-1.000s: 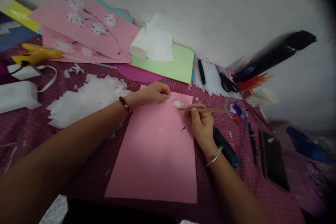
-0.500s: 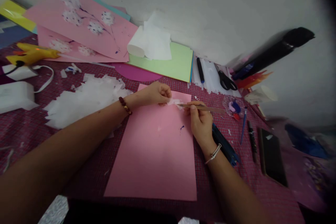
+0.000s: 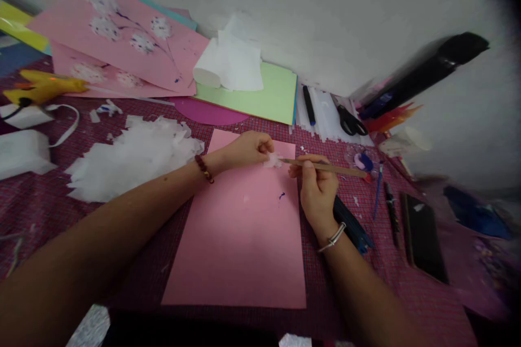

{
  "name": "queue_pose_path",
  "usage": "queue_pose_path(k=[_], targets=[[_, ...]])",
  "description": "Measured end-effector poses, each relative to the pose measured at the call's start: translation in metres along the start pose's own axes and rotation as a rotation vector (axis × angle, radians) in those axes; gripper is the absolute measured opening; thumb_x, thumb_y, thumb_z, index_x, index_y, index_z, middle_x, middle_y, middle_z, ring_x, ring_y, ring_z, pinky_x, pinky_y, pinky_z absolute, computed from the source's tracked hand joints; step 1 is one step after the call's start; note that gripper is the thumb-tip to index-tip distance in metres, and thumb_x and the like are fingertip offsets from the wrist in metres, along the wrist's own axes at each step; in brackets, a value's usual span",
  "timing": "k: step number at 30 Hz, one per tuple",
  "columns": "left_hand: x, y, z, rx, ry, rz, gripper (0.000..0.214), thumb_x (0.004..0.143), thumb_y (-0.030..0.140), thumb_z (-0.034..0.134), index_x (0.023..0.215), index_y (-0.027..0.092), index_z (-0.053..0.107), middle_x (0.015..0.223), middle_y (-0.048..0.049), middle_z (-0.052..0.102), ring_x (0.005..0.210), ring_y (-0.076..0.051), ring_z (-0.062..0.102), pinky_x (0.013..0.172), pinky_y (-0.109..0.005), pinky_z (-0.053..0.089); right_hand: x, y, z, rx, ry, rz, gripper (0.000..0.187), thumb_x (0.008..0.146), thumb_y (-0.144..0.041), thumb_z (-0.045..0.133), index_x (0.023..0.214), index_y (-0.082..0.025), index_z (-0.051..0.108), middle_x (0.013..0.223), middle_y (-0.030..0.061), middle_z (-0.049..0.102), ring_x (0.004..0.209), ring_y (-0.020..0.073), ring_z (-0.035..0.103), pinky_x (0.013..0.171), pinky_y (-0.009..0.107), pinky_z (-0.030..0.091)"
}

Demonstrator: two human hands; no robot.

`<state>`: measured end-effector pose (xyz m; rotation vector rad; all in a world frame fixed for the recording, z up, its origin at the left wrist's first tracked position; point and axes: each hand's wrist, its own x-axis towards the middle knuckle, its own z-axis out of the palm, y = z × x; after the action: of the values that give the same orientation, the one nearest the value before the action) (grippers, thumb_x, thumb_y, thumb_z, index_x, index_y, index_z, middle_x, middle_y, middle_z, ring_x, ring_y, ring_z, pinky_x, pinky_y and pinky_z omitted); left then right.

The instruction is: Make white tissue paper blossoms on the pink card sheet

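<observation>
A pink paper sheet (image 3: 240, 233) lies flat on the red checked cloth in front of me. Near its top edge sits a small white tissue tuft (image 3: 272, 161). My left hand (image 3: 246, 149) is closed, its fingertips pinching that tuft. My right hand (image 3: 315, 190) is closed round a thin wooden stick (image 3: 329, 168), whose tip touches the tuft from the right. A small blue mark (image 3: 281, 196) is on the sheet just below.
A pile of white tissue pieces (image 3: 130, 154) lies at the left. Pink sheets with tissue flowers (image 3: 118, 38), a green sheet (image 3: 264, 97), scissors (image 3: 348, 119), a yellow glue gun (image 3: 40, 87), a phone (image 3: 425, 238) and pens lie around.
Both hands stayed at the tuft on the pink sheet; the left fingers closed tighter on it and the stick's tip shifted slightly. The view drifted a little.
</observation>
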<state>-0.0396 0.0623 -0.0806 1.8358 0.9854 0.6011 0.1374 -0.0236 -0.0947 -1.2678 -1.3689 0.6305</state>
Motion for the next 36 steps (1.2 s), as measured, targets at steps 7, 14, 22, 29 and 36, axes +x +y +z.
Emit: queue_pose_path(k=[7, 14, 22, 29, 36], targets=[[0.006, -0.014, 0.004, 0.032, 0.025, 0.043, 0.016, 0.07, 0.019, 0.063, 0.083, 0.011, 0.061, 0.069, -0.0018, 0.064, 0.06, -0.009, 0.054, 0.053, -0.019, 0.034, 0.001, -0.004, 0.005, -0.158, -0.111, -0.124, 0.017, 0.092, -0.023, 0.045, 0.087, -0.02, 0.062, 0.076, 0.0002, 0.062, 0.065, 0.013, 0.059, 0.062, 0.028, 0.048], [0.008, -0.017, 0.006, -0.013, 0.038, 0.032, 0.017, 0.069, 0.018, 0.065, 0.084, 0.011, 0.061, 0.073, -0.0021, 0.064, 0.064, -0.009, 0.055, 0.056, -0.02, 0.038, 0.002, -0.003, 0.005, -0.285, -0.15, -0.143, 0.018, 0.092, -0.023, 0.044, 0.088, -0.02, 0.061, 0.08, 0.0015, 0.063, 0.067, 0.0143, 0.059, 0.063, 0.029, 0.046], [0.001, -0.004, -0.001, -0.098, 0.112, -0.062, 0.008, 0.073, 0.012, 0.057, 0.078, 0.01, 0.063, 0.064, 0.0001, 0.058, 0.056, -0.007, 0.048, 0.052, -0.019, 0.035, 0.001, -0.003, 0.005, -0.433, -0.211, -0.186, 0.018, 0.093, -0.025, 0.043, 0.092, -0.02, 0.06, 0.088, 0.0054, 0.067, 0.075, 0.0185, 0.063, 0.068, 0.033, 0.047], [-0.001, -0.003, -0.006, -0.175, 0.108, -0.08, 0.007, 0.074, 0.008, 0.055, 0.077, 0.011, 0.06, 0.059, 0.0022, 0.055, 0.052, -0.006, 0.049, 0.051, -0.019, 0.037, 0.0, -0.001, 0.006, -0.289, -0.183, -0.11, 0.018, 0.092, -0.028, 0.045, 0.088, -0.021, 0.061, 0.081, 0.0032, 0.065, 0.071, 0.0175, 0.061, 0.067, 0.032, 0.047], [-0.015, 0.009, -0.083, -0.218, 0.292, -0.051, 0.003, 0.073, 0.009, 0.06, 0.071, 0.011, 0.06, 0.055, 0.0027, 0.054, 0.048, -0.004, 0.047, 0.049, -0.016, 0.037, 0.006, 0.01, -0.007, 0.344, 0.089, 0.305, 0.015, 0.085, -0.035, 0.055, 0.086, -0.021, 0.059, 0.066, -0.0017, 0.062, 0.057, 0.0138, 0.058, 0.058, 0.029, 0.048]])
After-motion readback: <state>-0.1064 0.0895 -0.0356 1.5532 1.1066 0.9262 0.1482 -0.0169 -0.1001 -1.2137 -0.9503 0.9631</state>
